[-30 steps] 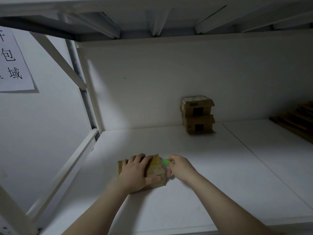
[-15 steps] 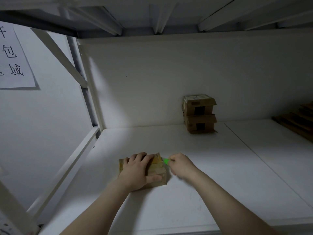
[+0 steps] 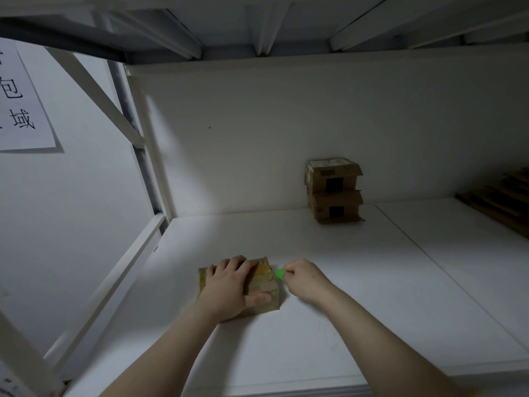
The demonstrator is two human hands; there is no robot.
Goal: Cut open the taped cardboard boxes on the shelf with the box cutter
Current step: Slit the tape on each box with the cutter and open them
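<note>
White shelf board (image 3: 372, 296), dim light. Small taped box (image 3: 266, 282) sat near the front, left of centre. My left hand (image 3: 232, 287) lay flat on top, fingers straight, pressing down; my right hand (image 3: 305, 280) pinched the green box cutter (image 3: 280, 274) at its far right corner. Flaps looked closed, so I judged the cut barely begun. Two stacked boxes (image 3: 333, 190) by the far wall: sealed or not, could not tell.

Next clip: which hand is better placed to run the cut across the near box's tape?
Right. The right hand pinches the green box cutter, its tip close beside the near box at its right edge. The left hand lies flat on the box top, steadying it, and holds no tool.
</note>
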